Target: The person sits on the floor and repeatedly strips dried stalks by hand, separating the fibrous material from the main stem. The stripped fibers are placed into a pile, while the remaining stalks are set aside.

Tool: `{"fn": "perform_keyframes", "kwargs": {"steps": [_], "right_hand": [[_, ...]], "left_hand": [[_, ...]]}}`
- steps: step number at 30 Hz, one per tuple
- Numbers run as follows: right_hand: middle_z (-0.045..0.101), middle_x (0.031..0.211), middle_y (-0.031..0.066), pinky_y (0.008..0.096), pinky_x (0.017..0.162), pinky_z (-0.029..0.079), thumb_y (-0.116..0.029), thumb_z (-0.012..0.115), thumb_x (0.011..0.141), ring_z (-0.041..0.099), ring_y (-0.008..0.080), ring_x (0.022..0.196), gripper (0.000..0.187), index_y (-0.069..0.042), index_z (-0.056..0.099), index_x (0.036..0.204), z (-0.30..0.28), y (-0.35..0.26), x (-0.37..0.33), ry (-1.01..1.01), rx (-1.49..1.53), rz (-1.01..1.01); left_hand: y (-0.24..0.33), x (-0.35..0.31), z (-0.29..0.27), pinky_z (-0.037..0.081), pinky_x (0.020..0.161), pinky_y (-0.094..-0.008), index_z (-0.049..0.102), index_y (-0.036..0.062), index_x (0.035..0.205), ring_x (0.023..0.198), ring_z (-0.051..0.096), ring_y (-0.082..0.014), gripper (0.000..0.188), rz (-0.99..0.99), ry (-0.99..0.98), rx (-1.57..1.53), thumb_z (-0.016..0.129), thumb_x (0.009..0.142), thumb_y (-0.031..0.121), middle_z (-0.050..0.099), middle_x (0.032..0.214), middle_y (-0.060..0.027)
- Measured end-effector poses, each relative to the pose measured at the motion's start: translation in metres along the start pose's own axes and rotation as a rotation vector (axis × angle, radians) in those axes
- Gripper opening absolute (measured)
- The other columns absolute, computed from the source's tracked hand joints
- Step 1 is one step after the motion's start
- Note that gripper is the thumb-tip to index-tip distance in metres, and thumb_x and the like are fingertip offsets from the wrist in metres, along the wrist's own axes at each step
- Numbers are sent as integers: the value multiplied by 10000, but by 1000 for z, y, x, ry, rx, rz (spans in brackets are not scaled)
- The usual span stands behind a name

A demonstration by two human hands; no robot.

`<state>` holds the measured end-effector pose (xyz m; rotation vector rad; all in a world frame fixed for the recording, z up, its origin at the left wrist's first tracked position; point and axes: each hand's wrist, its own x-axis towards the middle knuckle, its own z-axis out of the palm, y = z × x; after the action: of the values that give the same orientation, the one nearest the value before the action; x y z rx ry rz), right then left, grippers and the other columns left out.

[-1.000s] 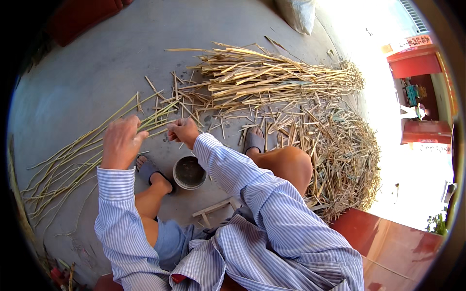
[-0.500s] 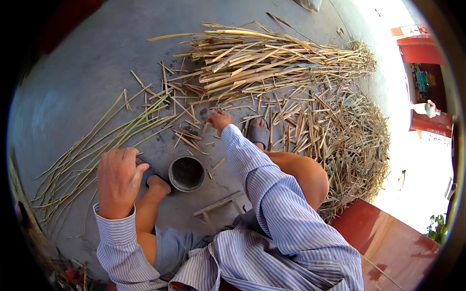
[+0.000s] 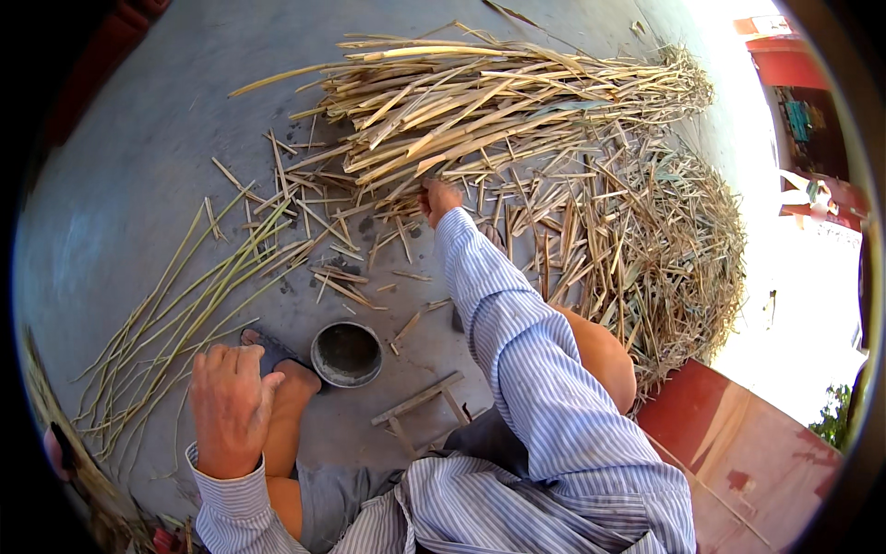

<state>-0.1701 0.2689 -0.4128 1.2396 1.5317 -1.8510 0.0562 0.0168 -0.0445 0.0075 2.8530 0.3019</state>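
My right hand reaches forward to the near edge of a large bundle of dry straw-coloured stalks. Its fingers are curled in against the stalk ends; what they hold, if anything, is hidden. My left hand is raised above my left leg, seen from the back. The thumb stands apart from loosely bent fingers, and nothing shows in it. Short cut stalk pieces are strewn between the bundle and a round dark bowl. Thin greenish stalks lie fanned out beyond my left hand.
A heap of short stalks and dry leaves lies on the right. A small wooden stool-like frame stands by my legs. My left foot, in a grey slipper, is beside the bowl. A reddish board is at lower right.
My right hand has moved forward and slightly right, from over the loose pieces to the bundle's edge. My left hand has dropped slightly nearer to me. The view has shifted a little.
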Motion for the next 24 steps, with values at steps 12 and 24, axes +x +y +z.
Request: {"fn": "perform_keyframes", "kwargs": {"steps": [12, 24], "right_hand": [[677, 1017, 135, 399, 723, 545, -252, 625, 841, 661, 296, 897, 340, -6, 583, 1071, -73, 5, -26, -74, -596, -195], [582, 773, 83, 364, 590, 509, -135, 619, 832, 623, 197, 739, 110, -35, 579, 849, -90, -44, -139, 10, 54, -37]], "left_hand": [[7, 2, 7, 415, 772, -421, 596, 31, 916, 845, 559, -319, 289, 108, 56, -19, 729, 726, 205, 618, 871, -117], [5, 8, 13, 416, 733, -443, 572, 48, 876, 834, 564, -344, 301, 173, 188, -7, 761, 716, 220, 599, 813, -143]]}}
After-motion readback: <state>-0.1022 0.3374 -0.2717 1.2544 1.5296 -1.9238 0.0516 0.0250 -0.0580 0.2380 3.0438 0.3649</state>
